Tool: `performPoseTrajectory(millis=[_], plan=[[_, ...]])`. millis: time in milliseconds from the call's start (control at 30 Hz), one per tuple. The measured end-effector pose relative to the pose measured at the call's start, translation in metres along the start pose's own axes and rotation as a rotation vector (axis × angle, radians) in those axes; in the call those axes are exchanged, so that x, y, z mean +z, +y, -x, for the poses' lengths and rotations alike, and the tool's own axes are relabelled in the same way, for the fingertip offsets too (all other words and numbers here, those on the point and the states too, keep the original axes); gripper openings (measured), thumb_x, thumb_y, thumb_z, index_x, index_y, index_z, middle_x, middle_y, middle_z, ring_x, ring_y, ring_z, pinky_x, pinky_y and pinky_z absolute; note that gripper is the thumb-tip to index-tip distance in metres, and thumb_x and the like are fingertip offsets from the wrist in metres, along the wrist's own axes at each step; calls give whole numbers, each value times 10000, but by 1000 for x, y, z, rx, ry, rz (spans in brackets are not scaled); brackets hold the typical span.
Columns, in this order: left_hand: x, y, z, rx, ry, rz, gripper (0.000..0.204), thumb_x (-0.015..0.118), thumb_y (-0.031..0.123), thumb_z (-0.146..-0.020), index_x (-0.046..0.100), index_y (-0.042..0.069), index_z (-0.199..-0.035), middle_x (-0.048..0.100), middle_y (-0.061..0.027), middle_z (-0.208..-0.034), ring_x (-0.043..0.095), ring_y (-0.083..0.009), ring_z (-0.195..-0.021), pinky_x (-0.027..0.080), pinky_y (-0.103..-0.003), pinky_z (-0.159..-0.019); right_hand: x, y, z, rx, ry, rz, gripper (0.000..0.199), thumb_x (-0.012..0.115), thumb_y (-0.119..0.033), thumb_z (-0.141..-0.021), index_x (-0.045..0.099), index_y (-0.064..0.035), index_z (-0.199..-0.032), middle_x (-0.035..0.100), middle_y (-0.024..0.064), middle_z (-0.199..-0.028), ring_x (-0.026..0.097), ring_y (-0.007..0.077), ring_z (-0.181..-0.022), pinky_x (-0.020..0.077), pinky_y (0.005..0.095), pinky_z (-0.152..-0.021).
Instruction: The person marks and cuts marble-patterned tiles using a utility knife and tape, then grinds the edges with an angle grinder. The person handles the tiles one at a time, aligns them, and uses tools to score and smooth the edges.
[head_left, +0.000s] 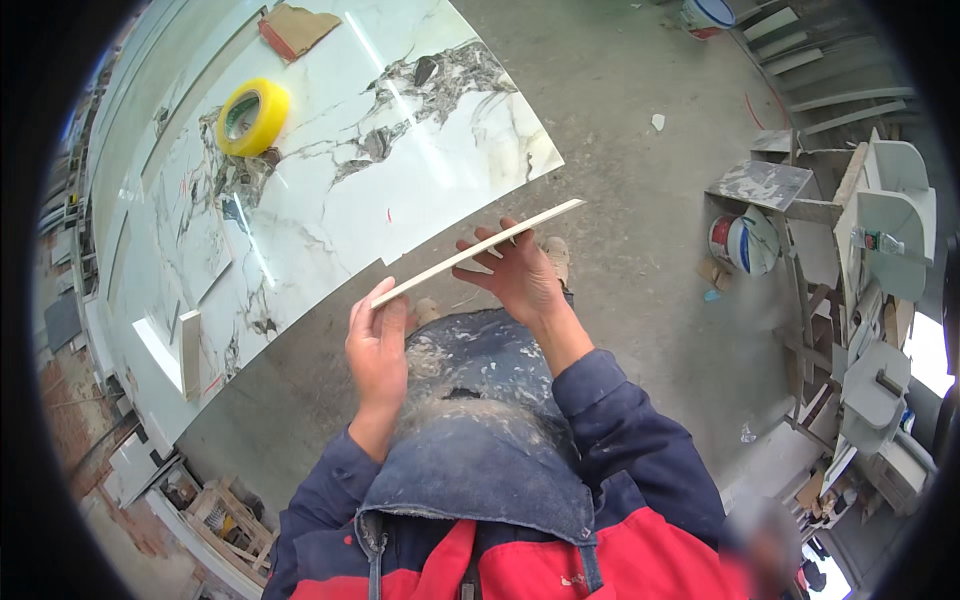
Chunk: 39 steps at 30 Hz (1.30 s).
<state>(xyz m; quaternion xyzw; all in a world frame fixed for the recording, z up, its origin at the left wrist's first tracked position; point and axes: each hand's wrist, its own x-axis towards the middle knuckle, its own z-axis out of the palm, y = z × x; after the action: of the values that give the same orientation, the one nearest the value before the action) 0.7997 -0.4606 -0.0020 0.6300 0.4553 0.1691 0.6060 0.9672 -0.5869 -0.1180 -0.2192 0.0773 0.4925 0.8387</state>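
Holding pale strip (430, 275) — pinched at lower end in left hand (379, 345), held short of upper tip in right hand (522, 282).

The counter (330, 215) is in front and to the left. On it, a roll of tape (276, 120) lies in the far part, and a torn scrap (300, 30) lies past the tape. A short strip (190, 355) is on the counter's near left part. The long strip (440, 268) is in front of the apron (475, 450), just beside the counter's edge, with the left hand (380, 345) at its near end and the right hand (522, 280) farther along. To the right, past some floor (640, 140), a bucket (733, 243) sits beside a rack (848, 205). Another bucket (706, 14) is far ahead. A crate (228, 520) is low on the left.
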Motion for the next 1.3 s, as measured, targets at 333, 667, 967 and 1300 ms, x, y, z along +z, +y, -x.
performPoseTrajectory(millis=[333, 667, 967, 1300], plan=[[29, -21, -18, -124, 146, 131, 445, 666, 261, -1064, 611, -44, -1383, 653, -121, -1271, 643, -187, -1174, 559, -351, -981, -4, 4, -19, -12, 149, 44, 515, 761, -592, -885, 650, -337, -1319, 556, 51, -1456, 520, 352, -1370, 453, 715, -1107], [27, -26, -28, -140, 67, 83, 499, 708, 316, -1032, 596, -24, -1380, 665, -116, -1294, 648, -229, -1209, 563, -406, -1006, 11, 8, -27, -59, 190, 141, 890, 769, -689, -836, 431, -249, -1531, 374, 110, -1539, 410, 376, -1432, 434, 720, -1119], [36, -22, -32, -71, 101, 217, 549, 710, 379, -1029, 605, -44, -1361, 698, -96, -1180, 654, -162, -1068, 572, -344, -932, 18, 4, -33, -42, 191, 193, 1194, 816, -719, -764, 193, -223, -1653, 161, 145, -1673, 189, 442, -1554, 389, 733, -1141], [34, -25, -37, -139, 24, 248, 642, 674, 415, -1040, 497, -59, -1436, 565, -188, -1415, 600, -352, -1291, 564, -503, -1025, 15, 1, -38, -51, 227, 203, 1114, 822, -699, -775, 251, -240, -1614, 232, 78, -1630, 279, 406, -1505, 420, 725, -1111]])
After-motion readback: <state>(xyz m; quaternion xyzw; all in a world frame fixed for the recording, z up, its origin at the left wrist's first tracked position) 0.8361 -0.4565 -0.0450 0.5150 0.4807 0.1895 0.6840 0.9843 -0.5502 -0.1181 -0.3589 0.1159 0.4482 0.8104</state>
